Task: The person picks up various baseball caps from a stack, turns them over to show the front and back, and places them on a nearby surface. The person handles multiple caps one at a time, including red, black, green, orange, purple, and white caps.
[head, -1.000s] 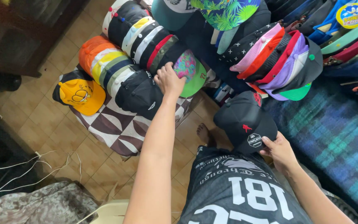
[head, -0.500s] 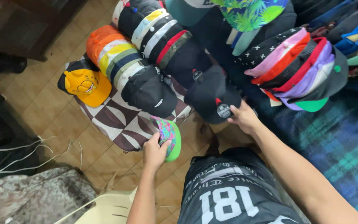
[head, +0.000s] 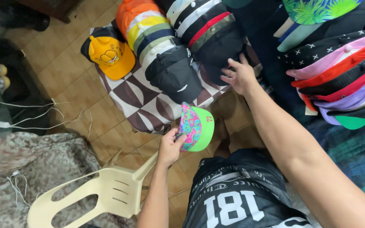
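Far left: white cables (head: 34,120) trail over the tiled floor (head: 64,80), with a camouflage cloth (head: 34,169) below them.
Chair: a cream plastic chair (head: 93,194) stands low in view, its edge just beside the left hand.
Yellow cap: a yellow cap (head: 110,55) with a cartoon face lies on the patterned cloth (head: 136,99), at the left end of the row.
Stacked row: a nested row of caps (head: 157,33) runs from upper left toward lower right and ends in a black cap (head: 176,74).
Left hand: the left hand (head: 170,147) is closed on the pink and green cap (head: 196,126), fingers pinched on its patterned crown, brim pointing up and right.
Where that cap is: held in the air, below the black cap and just off the edge of the patterned cloth.
Key relation: the row lies up and left of the held cap; the left hand is the nearer one to the row's open end.
Right hand: the right hand (head: 241,76) is spread open, fingertips resting on a dark cap (head: 220,48) in a second row.
Far right: a fan of coloured caps (head: 339,71) lies well apart from both hands.
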